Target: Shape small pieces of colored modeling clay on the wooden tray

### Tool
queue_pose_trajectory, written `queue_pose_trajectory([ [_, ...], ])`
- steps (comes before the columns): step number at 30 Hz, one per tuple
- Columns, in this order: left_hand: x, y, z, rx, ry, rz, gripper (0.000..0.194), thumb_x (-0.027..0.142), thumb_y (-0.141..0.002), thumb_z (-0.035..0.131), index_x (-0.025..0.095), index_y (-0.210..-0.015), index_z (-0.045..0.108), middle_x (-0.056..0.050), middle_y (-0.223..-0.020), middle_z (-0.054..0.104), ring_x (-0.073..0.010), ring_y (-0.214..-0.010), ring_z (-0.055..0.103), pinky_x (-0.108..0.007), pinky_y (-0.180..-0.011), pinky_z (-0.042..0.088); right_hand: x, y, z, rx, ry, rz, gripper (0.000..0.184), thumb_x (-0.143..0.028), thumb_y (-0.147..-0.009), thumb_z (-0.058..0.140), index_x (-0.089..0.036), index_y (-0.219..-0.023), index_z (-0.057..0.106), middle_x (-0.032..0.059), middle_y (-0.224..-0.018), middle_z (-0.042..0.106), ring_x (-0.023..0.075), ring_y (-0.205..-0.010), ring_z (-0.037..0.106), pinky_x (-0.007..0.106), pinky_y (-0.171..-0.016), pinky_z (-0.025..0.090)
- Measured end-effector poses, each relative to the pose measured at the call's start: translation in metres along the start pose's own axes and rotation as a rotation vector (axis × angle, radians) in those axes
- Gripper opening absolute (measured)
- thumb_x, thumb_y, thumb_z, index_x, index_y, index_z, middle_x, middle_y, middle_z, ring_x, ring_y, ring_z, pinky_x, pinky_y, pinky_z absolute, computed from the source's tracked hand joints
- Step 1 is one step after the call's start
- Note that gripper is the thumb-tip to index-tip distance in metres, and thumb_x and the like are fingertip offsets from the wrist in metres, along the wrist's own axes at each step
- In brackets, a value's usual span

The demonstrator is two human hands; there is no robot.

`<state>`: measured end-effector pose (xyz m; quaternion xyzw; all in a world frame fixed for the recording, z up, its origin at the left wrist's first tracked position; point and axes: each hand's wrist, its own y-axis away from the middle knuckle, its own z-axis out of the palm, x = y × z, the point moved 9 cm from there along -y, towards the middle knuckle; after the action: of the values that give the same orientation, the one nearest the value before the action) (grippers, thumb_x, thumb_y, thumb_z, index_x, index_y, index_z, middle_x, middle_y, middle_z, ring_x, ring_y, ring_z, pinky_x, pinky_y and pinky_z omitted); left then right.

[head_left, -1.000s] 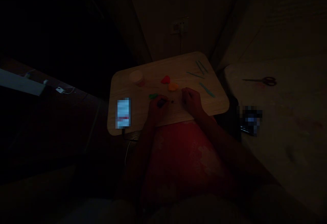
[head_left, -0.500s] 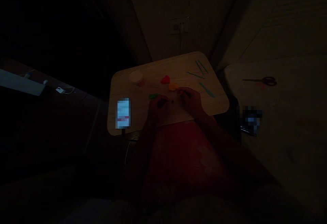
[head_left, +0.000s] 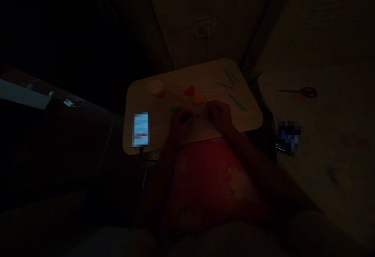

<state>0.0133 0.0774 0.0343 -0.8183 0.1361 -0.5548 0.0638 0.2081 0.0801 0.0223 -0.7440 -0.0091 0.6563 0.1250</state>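
My left hand (head_left: 181,121) rests on the pale wooden lap board (head_left: 164,104) near its front edge, fingers curled around a small dark object (head_left: 185,118). My right hand (head_left: 219,115) lies a little to the right, fingers bent, with nothing visible in them. Between the hands sits a tiny dark bit (head_left: 197,116). Beyond them lie a green clay lump (head_left: 175,109), a red clay lump (head_left: 190,90) and an orange clay lump (head_left: 198,99). Several thin teal sculpting tools (head_left: 238,102) lie at the board's right end. The dim light hides fine detail.
A pale lidded jar (head_left: 156,88) stands at the board's far left, with a pixelated phone (head_left: 141,129) near the front left corner. A cable runs down from it. To the right, scissors (head_left: 299,91) and a pixelated dark object (head_left: 288,137) lie on a pale surface.
My right hand has drawn back slightly to the right, away from the orange lump. The left hand stays in nearly the same place, and the picture has grown darker.
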Motion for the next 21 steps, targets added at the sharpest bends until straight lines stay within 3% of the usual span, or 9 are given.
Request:
queue_pose_trajectory([
  [3,0.000,0.000,0.001,-0.004,0.005,-0.008,0.005,0.018,-0.080,0.069,0.019,-0.085,0.069,-0.001,-0.085,0.073,-0.0160,-0.079,0.067,-0.027,-0.074,0.054,-0.002,-0.001,-0.002,0.005,0.012,-0.022,0.037,-0.044,-0.097,0.054,-0.021,-0.070,0.064,0.0003,-0.062,0.059,0.0151,-0.061,0.054,0.029,-0.060,0.043],
  [9,0.000,0.000,0.001,-0.009,0.004,-0.009,0.005,0.018,-0.081,0.069,0.019,-0.086,0.069,-0.002,-0.087,0.073,-0.0159,-0.082,0.067,-0.027,-0.077,0.054,-0.007,-0.003,-0.005,0.051,0.034,-0.087,0.018,-0.035,-0.091,0.061,-0.020,-0.088,0.071,0.0042,-0.085,0.072,0.0179,-0.080,0.063,0.031,-0.076,0.049],
  [14,0.000,0.000,0.001,-0.011,-0.007,-0.014,0.004,0.019,-0.082,0.068,0.019,-0.086,0.068,-0.002,-0.088,0.073,-0.0165,-0.082,0.067,-0.028,-0.077,0.055,0.002,-0.003,-0.002,0.031,0.026,-0.046,0.019,-0.037,-0.088,0.065,-0.020,-0.087,0.073,0.0025,-0.079,0.070,0.0164,-0.072,0.061,0.030,-0.068,0.046],
  [21,-0.002,0.000,0.000,0.009,0.000,-0.004,0.005,0.019,-0.081,0.070,0.020,-0.085,0.068,-0.002,-0.087,0.073,-0.0165,-0.082,0.067,-0.028,-0.078,0.054,-0.003,-0.002,-0.003,0.035,0.048,-0.015,0.027,-0.040,-0.087,0.067,-0.021,-0.070,0.064,-0.0014,-0.063,0.058,0.0142,-0.061,0.050,0.029,-0.060,0.038],
])
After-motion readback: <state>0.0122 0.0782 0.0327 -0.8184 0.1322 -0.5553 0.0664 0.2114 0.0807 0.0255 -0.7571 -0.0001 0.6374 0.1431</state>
